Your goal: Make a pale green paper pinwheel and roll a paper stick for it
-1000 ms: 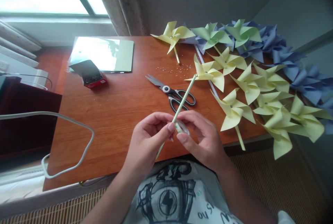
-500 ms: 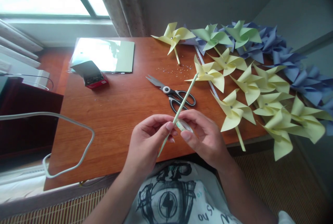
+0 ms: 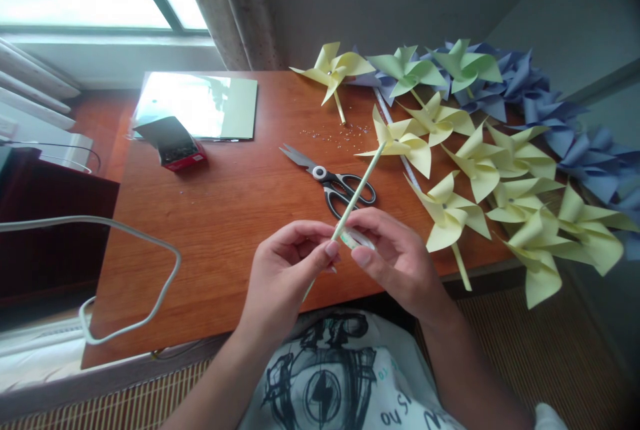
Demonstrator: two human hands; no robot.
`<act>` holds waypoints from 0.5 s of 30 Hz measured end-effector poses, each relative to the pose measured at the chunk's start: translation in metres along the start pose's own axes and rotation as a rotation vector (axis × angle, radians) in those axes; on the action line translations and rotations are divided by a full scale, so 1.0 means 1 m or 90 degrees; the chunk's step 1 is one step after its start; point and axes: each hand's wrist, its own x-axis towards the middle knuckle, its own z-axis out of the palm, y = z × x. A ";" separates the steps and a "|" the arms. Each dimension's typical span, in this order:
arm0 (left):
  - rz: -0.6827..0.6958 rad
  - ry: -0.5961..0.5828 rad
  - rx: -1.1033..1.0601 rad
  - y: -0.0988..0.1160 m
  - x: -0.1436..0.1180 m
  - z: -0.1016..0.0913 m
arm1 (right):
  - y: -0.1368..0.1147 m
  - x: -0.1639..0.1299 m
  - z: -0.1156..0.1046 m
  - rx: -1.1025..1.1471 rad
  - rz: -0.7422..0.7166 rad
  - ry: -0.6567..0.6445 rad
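We see the scissors (image 3: 334, 181) mid-table (image 3: 225, 217), pinwheels (image 3: 480, 163) to their right, and a box (image 3: 173, 142) on paper (image 3: 220, 107) far left.

Both bare forearms reach forward from the lower edge of the view and converge in the middle. The left hand (image 3: 287, 270) is loosely curled, palm turned inward, its thumb and forefinger pinched together at the tips. The right hand (image 3: 395, 260) sits just beside it, fingers bent and arched over, thumb tip pointing toward the left hand's fingertips, the two hands nearly touching.
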 end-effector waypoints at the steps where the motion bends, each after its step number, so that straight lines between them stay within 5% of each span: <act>1: -0.004 0.004 -0.006 0.000 0.000 0.000 | -0.001 0.000 0.000 0.014 0.009 -0.004; 15: -0.026 -0.007 -0.035 -0.003 -0.003 0.000 | -0.006 0.001 -0.001 0.044 0.034 -0.016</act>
